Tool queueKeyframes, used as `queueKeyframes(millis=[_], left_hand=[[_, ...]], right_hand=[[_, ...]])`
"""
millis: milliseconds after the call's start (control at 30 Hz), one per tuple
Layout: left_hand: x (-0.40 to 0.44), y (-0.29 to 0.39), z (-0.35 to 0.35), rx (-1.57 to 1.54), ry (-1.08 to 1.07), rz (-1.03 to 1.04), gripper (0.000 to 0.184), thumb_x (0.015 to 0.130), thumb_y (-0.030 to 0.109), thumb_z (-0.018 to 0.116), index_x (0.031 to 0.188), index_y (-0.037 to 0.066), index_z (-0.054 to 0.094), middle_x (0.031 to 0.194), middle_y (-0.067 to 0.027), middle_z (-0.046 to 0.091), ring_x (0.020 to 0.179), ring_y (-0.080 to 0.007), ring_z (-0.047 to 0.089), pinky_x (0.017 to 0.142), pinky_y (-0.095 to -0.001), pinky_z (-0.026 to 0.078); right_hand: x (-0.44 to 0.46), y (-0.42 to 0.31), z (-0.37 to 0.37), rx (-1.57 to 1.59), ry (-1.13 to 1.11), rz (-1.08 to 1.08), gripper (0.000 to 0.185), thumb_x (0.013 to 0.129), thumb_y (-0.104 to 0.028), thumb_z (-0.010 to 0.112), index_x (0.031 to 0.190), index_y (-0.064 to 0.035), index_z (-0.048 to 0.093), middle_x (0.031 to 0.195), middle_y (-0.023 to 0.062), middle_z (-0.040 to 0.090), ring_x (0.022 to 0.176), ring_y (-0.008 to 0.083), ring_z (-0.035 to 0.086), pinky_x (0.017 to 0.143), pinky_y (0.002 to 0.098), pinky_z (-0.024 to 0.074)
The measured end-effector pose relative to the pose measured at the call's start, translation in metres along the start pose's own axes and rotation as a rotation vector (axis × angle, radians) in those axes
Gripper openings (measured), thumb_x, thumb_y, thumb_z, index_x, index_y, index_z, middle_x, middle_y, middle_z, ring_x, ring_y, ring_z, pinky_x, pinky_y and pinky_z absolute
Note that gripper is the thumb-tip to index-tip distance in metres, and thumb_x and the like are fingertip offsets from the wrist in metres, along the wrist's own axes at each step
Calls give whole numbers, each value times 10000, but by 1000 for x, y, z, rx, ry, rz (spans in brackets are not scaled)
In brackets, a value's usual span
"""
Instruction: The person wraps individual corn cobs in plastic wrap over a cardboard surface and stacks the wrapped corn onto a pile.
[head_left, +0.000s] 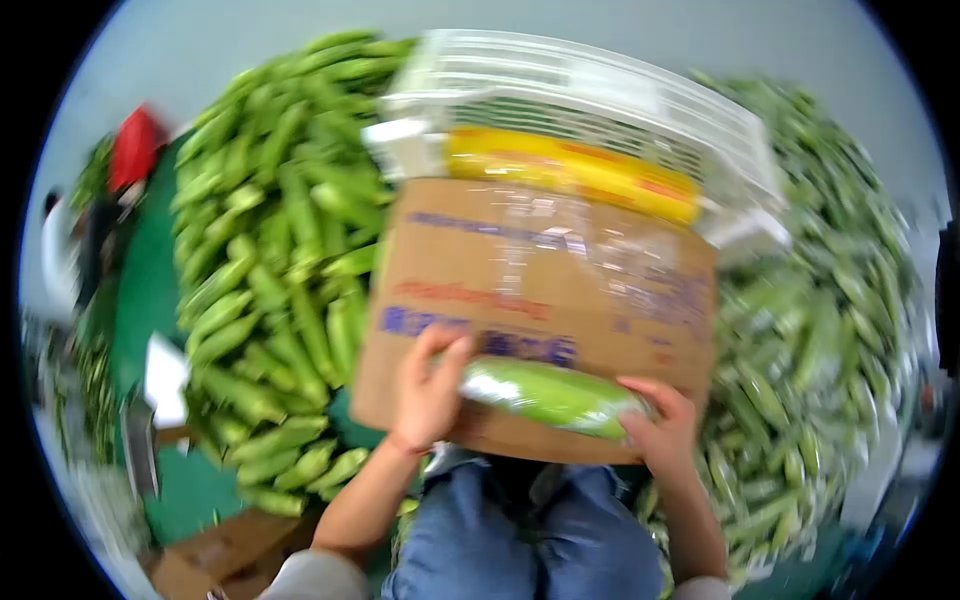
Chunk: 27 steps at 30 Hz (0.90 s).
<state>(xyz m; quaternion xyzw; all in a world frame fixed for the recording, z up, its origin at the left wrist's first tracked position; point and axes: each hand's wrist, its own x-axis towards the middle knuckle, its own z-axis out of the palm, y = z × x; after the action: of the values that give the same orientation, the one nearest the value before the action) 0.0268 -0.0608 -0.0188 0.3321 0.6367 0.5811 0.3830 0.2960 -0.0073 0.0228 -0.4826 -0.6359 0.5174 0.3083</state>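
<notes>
A green ear of corn in its husk (550, 397), glossy with clear plastic film, lies across just above a cardboard box (480, 265). My left hand (432, 388) is at its left end, fingers curled, with the fingertips partly blurred. Around the right end, my right hand (662, 425) is closed, its thumb and fingers against the film. Beyond the printed face of the box lies a long yellow packet or roll (570, 170), with shiny clear film stretching from it over the cardboard.
A white plastic crate (610, 90) stands behind the box. Unwrapped green corn (290, 230) is heaped at left, and film-wrapped corn (820, 330) at right. Another cardboard box (230, 550) sits at lower left. At far left is a person (62, 245).
</notes>
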Motion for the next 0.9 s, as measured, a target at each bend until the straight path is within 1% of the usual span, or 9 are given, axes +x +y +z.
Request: queueKeyframes(millis=[133,267,300,367,433,467,600,700,900], left_hand=[[-27,-14,-7,-268,-306,-543,323,1003,312,443,1021,27,593,707,-58,614,510,-133,556,425,-249,440],[-48,-1,0,-136,-483,-711,478,1007,384,378,1252,-15,475,794,-101,651,535,-176,601,439,-271,471],[-53,-19,-19,-95,-575,-590,539,984,393,441,1313,-34,427,837,-111,659,579,-206,626,480,-307,506],[-62,-52,-60,668,-520,439,762,876,437,562,1437,-7,302,1298,-183,518,1183,-293,524,979,-384,447],[-58,42,0,1215,-576,620,929,815,408,636,1478,-49,173,1436,-200,386,1314,-308,391,1126,-404,234],[-31,26,-1,647,-721,334,940,778,346,689,1470,-54,196,1430,-212,403,1310,-318,405,1098,-409,281],[-30,58,112,706,-921,569,944,733,429,743,1412,-63,308,1148,-247,581,979,-372,605,807,-474,496],[-42,73,164,890,-1154,1023,813,741,380,728,1388,12,402,1238,-237,532,1036,-399,568,846,-451,484],[-22,32,94,844,-870,557,549,833,63,582,1358,-5,437,1342,-229,466,1217,-398,465,1027,-428,375]], right_hand=[[24,-2,-15,27,260,-553,313,832,-254,595,930,27,692,997,182,677,968,333,642,918,415,477],[20,-39,-9,740,-206,-19,396,803,-46,701,1169,-46,551,849,51,636,790,92,608,661,251,504],[29,-28,2,717,-129,-298,404,837,-67,674,1198,-65,492,831,31,589,707,81,577,625,234,482],[25,-37,-8,967,-96,-207,502,828,-137,700,1253,-79,438,875,34,571,765,92,562,668,247,478],[21,-40,-23,1123,29,-277,616,812,-212,723,1310,-93,379,925,46,561,833,107,550,720,263,472],[28,-39,-3,1113,176,-393,679,800,-252,733,1338,-99,348,952,56,560,873,116,545,749,274,469],[-21,14,20,863,470,-227,582,793,-195,703,1278,-47,418,1089,105,562,1032,197,561,865,362,490],[-72,79,-40,1197,537,151,365,903,-262,544,1155,-2,496,1047,165,600,984,255,592,874,412,497],[-160,129,-290,1229,1535,-147,396,928,-308,584,1165,-28,437,945,114,553,871,218,567,799,369,528]])
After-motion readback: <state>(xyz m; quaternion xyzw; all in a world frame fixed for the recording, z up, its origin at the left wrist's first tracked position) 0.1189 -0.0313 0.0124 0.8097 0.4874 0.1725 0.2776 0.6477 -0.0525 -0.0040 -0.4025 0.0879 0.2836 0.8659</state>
